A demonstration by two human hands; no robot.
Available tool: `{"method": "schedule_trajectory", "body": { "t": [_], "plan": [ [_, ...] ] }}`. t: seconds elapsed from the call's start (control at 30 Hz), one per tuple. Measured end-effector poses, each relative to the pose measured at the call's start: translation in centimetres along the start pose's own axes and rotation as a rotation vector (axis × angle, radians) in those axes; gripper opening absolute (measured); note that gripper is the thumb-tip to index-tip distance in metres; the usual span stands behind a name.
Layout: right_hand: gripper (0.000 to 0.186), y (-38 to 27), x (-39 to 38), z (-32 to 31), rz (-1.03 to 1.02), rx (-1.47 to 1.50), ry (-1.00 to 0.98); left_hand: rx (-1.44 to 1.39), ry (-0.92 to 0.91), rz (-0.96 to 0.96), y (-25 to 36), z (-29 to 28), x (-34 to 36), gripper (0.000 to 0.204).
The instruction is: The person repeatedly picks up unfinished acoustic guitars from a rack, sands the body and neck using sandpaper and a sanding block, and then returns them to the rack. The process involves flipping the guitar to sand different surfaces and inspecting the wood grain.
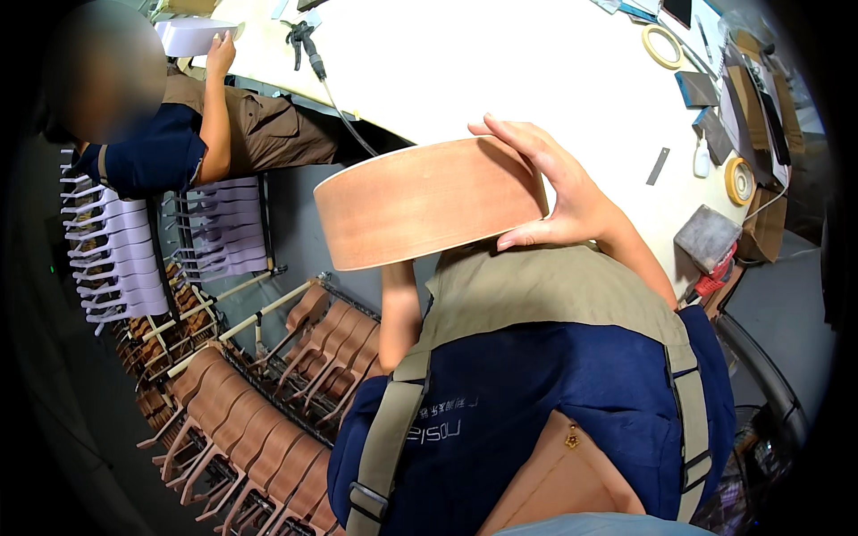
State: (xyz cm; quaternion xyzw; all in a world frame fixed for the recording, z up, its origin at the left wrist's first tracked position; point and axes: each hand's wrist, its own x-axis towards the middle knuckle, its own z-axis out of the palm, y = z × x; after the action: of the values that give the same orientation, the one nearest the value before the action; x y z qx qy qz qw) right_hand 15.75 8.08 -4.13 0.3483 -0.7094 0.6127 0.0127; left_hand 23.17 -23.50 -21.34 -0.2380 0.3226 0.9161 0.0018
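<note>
A reddish-brown wooden instrument body (429, 204) with pale edging is held up over the near edge of the pale worktable, its curved side facing me. My right hand (561, 183) grips its right end, thumb at the near edge and fingers spread over the far edge. My left forearm (399, 308) rises behind the body's left part; the left hand itself is hidden there. Against my apron (545, 286), the lower edge of the body lies close or touching.
At the left a co-worker's hand (220, 55) holds a pale lavender body (188, 37). An air blow gun (306, 45) lies nearby. Racks of brown bodies (259, 420) and lavender bodies (116, 241) stand left. Tape rolls (740, 181), a white bottle (702, 157) and a grey block (708, 238) sit right.
</note>
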Motion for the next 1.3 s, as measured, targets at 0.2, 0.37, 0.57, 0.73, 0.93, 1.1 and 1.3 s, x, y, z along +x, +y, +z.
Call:
{"method": "schedule_trajectory", "body": {
  "t": [0.2,0.37,0.57,0.73,0.93,1.1,1.3],
  "plan": [
    [0.085,-0.3,0.2,-0.8,-0.121,-0.094,-0.061,0.003,0.023,-0.026,0.7,-1.8,-2.1,0.039],
    [0.073,-2.9,0.7,-1.9,-0.131,-0.450,-0.216,0.018,0.043,-0.033,2.0,-2.9,-3.1,0.039],
    [0.052,-0.2,-0.5,-0.9,-0.081,-0.388,0.046,-0.002,0.001,-0.013,2.7,-2.0,-1.6,0.038],
    [0.064,3.1,-2.0,-0.5,0.136,-0.475,0.282,0.025,-0.208,0.036,4.1,-0.6,0.1,0.037],
    [0.103,8.9,-3.8,-0.3,0.419,0.318,0.176,-0.219,0.143,0.311,7.6,5.8,1.1,0.027],
    [0.126,9.8,-3.9,0.9,0.537,0.337,0.268,0.016,-0.140,0.537,9.9,7.4,1.2,0.022],
    [0.121,8.2,-3.7,0.1,0.491,0.054,0.281,0.173,-0.040,0.701,9.9,13.1,-0.6,0.029]
  ]
}}
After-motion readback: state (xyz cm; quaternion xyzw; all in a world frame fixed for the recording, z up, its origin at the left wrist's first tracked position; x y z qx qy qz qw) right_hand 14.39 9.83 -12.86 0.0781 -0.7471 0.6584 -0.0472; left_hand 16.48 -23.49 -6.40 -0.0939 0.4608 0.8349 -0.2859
